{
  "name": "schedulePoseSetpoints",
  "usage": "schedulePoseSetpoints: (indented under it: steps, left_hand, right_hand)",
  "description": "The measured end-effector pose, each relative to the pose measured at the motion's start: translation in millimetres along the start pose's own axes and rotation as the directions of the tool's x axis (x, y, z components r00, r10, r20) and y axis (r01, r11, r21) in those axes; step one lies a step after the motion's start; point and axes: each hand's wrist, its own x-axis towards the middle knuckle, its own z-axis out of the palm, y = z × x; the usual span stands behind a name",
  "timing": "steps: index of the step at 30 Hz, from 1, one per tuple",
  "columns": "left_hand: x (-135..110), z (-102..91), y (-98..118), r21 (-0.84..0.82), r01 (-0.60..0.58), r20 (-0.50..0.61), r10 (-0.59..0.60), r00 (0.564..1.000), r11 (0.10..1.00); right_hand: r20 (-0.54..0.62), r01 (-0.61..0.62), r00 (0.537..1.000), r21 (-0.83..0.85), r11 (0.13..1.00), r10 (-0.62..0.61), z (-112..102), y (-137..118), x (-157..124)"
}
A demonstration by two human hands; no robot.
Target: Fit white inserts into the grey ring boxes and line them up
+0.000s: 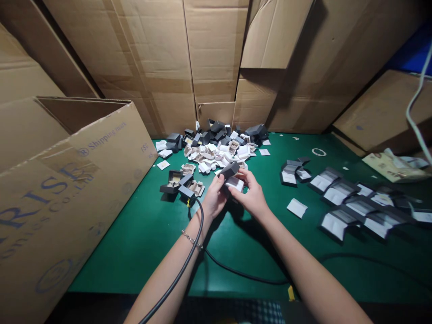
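Observation:
Over the middle of the green table I hold a small black hinged box (pixel 228 171) between both hands, its lid tilted up. A white insert (pixel 235 183) shows at its opening; whether it is fully seated I cannot tell. My left hand (pixel 216 195) is closed round the box's left side. My right hand (pixel 252 194) grips the right side, with the thumb by the white insert. To the left of my left hand lie open black boxes (pixel 172 180) and a pale insert (pixel 196 187). Beyond my hands is a heap of white and pale inserts (pixel 216 155).
Black boxes (pixel 219 129) are piled behind the inserts. Open boxes with white linings (pixel 337 193) stand in rows at right, near a loose white card (pixel 297 208). A large carton (pixel 101 180) borders the left. A black cable (pixel 243 277) crosses the table and my left forearm.

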Motion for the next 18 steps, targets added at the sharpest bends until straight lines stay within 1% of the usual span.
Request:
schedulePoseSetpoints:
  steps: [7, 12, 15, 18]
  left_hand:
    - [-1, -0.7, 0, -0.001, -0.015, 0.028, 0.015, 1.000, 1.000]
    - [1, -4.9, -4, 0.036, -0.048, 0.101, 0.044, 0.994, 0.998]
    - [1, -5.1, -4, 0.045, -0.036, 0.087, 0.032, 0.996, 0.998]
    - [0, -3.1, -3, 0.042, -0.037, 0.068, 0.034, 0.997, 0.998]
  right_hand:
    - [-0.004, -0.056, 0.998, 0.043, 0.997, 0.057, 1, -3, 0]
    - [0.018, -0.070, 0.998, 0.171, 0.983, 0.068, 2, 2, 1]
    - [0.019, -0.076, 0.997, 0.255, 0.964, 0.074, 4, 6, 2]
    - [0.009, -0.069, 0.998, 0.296, 0.953, 0.069, 7, 8, 2]
